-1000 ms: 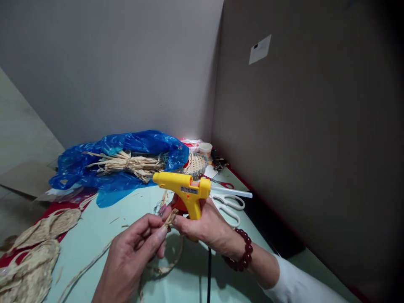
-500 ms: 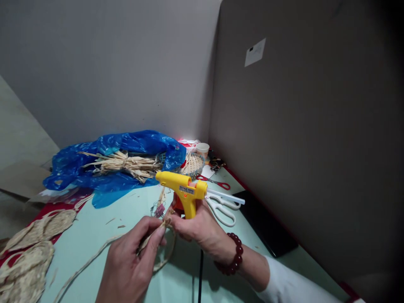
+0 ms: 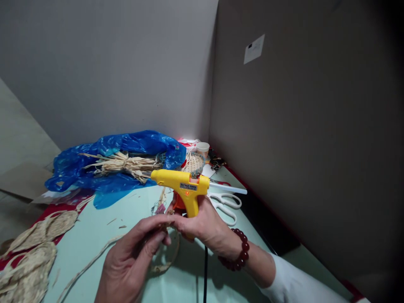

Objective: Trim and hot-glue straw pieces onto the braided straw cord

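Note:
My right hand, with a dark red bead bracelet at the wrist, is wrapped round the handle of a yellow hot glue gun. A small light on the gun glows red, and a clear glue stick pokes out of its back. Close beside it, my left hand pinches a braided straw cord. The thumb of my right hand is at the same spot on the cord. Part of the cord curves in a loop below the hands; another length trails leftward over the table.
Behind lies a bundle of dry straw on a blue plastic bag. White-handled scissors and a black flat object are at right. Woven straw pieces lie at left. A paper cup stands near the corner.
The fingers of my left hand have shifted over the cord, the index finger now stretching toward my right thumb. The glue gun has levelled slightly and moved a little left at its nozzle.

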